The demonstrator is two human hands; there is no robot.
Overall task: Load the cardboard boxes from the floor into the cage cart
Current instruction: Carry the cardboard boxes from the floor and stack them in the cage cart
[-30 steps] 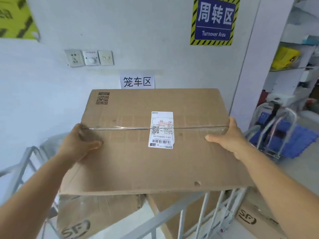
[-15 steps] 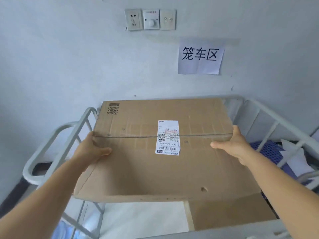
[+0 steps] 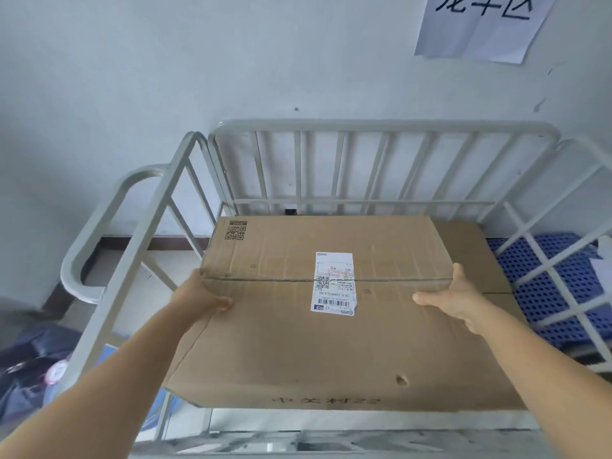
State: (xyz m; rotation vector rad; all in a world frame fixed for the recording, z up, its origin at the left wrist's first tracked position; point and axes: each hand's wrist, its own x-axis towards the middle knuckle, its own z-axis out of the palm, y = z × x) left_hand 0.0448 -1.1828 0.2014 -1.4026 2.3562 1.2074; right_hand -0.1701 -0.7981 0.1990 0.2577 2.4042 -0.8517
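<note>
Here a large cardboard box (image 3: pixel 331 326) sits between both hands inside the grey cage cart (image 3: pixel 381 127), its long sides running left to right and its top face towards the camera. The left hand (image 3: pixel 202 294) grips the box's left edge just at the taped middle seam, thumb curled over the top face and the fingers hidden down the side. The right hand (image 3: pixel 453 299) grips the opposite edge at the same seam — thumb laid across the top, pointing inward, fingers wrapped out of sight. Whether the box already rests on something or hangs in the grip cannot be told.

A white shipping label (image 3: pixel 334 283) lies across the seam near the middle of the top, and a printed QR code (image 3: pixel 235 232) marks the far left corner. A small hole (image 3: pixel 401 379) shows near the front right of the top face.

Beneath and to the right, part of a second cardboard box (image 3: pixel 477 253) shows, lying lower in the cart beside the barred right side. Beyond those bars lies a blue perforated crate (image 3: pixel 543 279). The cart's back rail stands close to a pale wall (image 3: pixel 165 77), where a paper sign (image 3: pixel 483 24) hangs at the upper right — its characters are cut off by the frame.
</note>
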